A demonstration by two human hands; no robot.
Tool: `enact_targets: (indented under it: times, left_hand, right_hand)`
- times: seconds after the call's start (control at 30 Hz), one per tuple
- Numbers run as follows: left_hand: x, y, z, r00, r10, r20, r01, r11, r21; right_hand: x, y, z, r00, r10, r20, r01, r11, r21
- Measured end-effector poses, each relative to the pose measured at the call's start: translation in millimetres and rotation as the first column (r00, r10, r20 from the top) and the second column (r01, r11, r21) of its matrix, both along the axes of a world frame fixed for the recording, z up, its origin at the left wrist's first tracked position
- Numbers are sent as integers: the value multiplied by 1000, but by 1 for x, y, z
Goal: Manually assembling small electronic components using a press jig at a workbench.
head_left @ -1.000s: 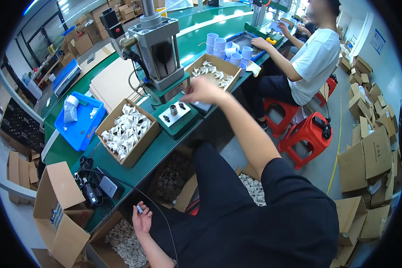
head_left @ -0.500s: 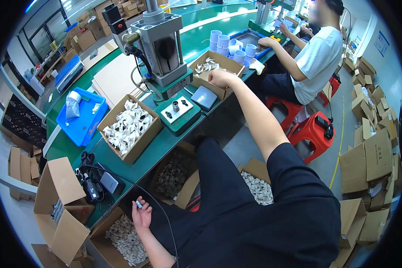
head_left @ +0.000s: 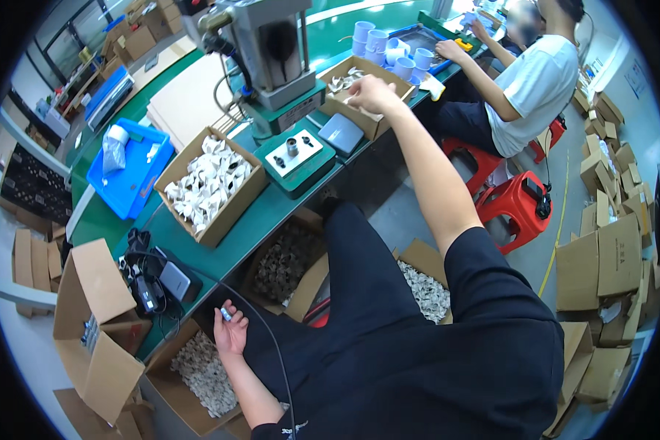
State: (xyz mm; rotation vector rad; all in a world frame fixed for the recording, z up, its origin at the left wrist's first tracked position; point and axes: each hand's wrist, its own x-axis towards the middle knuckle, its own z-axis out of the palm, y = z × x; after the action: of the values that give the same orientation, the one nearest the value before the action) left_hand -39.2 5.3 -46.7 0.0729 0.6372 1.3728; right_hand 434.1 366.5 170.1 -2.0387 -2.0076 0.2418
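Note:
My left hand (head_left: 231, 336) is palm up above my lap, its fingers curled around a small pale-blue cylindrical piece (head_left: 226, 314). To the right, my right hand (head_left: 374, 97) hangs over a cardboard box (head_left: 380, 129) of white curved pieces (head_left: 345, 79). Its fingers are bent together, and whatever they grip is hidden. Between my hands stands a press (head_left: 275, 55) over a green fixture block (head_left: 295, 165) with a metal post (head_left: 292, 146) on its plate. A fuller cardboard box (head_left: 231, 213) of white curved pieces (head_left: 207, 180) sits left of the fixture.
A grey flat box (head_left: 342, 135) lies beside the fixture. Blue trays (head_left: 141, 176), chargers and cables (head_left: 148, 282) occupy the bench's left. Boxes of small parts (head_left: 205, 374) stand below. At the right a co-worker (head_left: 539, 88) sits near light-purple cups (head_left: 375, 40) and red stools (head_left: 517, 213).
My right hand has risen slightly out of the right-hand box, back over its near part. My left hand keeps its small piece. The view has shifted, with the bench a little higher.

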Motion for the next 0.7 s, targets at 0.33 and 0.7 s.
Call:
enact_targets:
  times: [0.33, 0.7]
  left_hand:
    - [-2, 1, 0, 998, 6, 56, -7, 1000, 8]
    - [-9, -4, -2, 996, 7, 93, -10, 999, 33]
  right_hand:
    - [13, 6, -1, 849, 173, -499, -42, 964, 263]
    - [-53, -53, -4, 854, 333, -400, -145, 891, 431]
